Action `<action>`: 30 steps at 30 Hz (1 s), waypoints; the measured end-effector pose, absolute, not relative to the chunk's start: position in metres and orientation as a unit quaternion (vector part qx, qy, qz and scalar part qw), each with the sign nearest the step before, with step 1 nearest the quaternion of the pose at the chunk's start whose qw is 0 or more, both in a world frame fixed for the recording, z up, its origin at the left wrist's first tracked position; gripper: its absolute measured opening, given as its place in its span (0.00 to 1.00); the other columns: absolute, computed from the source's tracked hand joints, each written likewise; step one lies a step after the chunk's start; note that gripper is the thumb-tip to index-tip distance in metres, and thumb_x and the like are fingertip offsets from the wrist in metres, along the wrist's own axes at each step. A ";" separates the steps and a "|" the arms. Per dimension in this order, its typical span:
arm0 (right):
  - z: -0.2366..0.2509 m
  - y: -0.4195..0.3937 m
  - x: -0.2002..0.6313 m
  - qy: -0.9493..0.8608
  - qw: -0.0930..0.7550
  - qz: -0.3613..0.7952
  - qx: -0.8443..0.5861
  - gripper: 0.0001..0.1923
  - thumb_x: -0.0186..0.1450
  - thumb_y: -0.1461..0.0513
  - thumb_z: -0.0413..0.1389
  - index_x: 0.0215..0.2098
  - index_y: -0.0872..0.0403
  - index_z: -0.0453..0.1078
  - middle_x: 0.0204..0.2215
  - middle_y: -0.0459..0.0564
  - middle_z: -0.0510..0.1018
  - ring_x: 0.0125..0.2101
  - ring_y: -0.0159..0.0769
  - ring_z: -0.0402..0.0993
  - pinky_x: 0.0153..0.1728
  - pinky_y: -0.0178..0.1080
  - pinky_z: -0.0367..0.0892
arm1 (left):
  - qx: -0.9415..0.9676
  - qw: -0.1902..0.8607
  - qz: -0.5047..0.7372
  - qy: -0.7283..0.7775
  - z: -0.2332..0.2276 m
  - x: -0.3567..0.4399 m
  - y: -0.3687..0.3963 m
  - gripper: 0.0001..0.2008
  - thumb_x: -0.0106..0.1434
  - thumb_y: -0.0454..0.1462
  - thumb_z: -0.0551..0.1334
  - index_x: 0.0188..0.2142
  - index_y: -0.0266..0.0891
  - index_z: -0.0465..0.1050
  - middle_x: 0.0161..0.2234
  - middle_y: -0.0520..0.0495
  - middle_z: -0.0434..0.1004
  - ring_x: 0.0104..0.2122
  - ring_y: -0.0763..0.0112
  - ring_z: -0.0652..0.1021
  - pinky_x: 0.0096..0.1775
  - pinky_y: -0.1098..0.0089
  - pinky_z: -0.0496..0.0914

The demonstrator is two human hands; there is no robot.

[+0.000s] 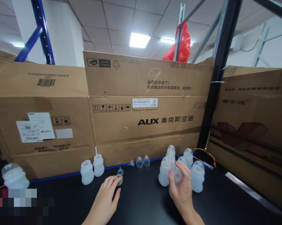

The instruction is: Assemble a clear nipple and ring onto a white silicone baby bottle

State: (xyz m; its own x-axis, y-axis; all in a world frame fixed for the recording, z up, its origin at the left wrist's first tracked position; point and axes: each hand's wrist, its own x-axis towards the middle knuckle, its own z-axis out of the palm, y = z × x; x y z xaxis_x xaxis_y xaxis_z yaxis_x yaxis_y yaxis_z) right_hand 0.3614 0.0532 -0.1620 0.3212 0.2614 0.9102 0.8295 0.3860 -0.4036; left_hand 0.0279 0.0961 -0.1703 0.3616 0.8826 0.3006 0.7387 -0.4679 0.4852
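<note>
My right hand (183, 192) is wrapped round a translucent baby bottle (178, 175) with a clear domed cap, in front of a group of similar bottles. Part of that bottle is hidden behind the fingers. On the left, my left hand (105, 197) reaches over the black table with its thumb apart from the fingers. Its fingertips touch a clear ring-shaped bottle part (119, 180). Just behind that ring is a small clear nipple (120, 171). I cannot tell whether the two are joined.
Two uncapped bottles (87, 172) stand left of centre, and a capped bottle (15, 177) at far left. Two clear caps (139, 162) and another nipple (132, 163) lie along the back edge. Cardboard (145, 125) walls the back; a black post (217, 78) rises at right.
</note>
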 end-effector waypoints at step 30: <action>-0.149 0.062 0.365 -0.503 0.526 -0.383 -0.569 0.26 0.75 0.49 0.52 0.61 0.59 0.70 0.65 0.67 0.71 0.62 0.65 0.66 0.64 0.74 0.57 | 0.820 0.111 0.301 0.474 -0.161 0.032 0.086 0.19 0.73 0.37 0.55 0.59 0.49 0.75 0.58 0.43 0.76 0.59 0.56 0.75 0.62 0.50 0.72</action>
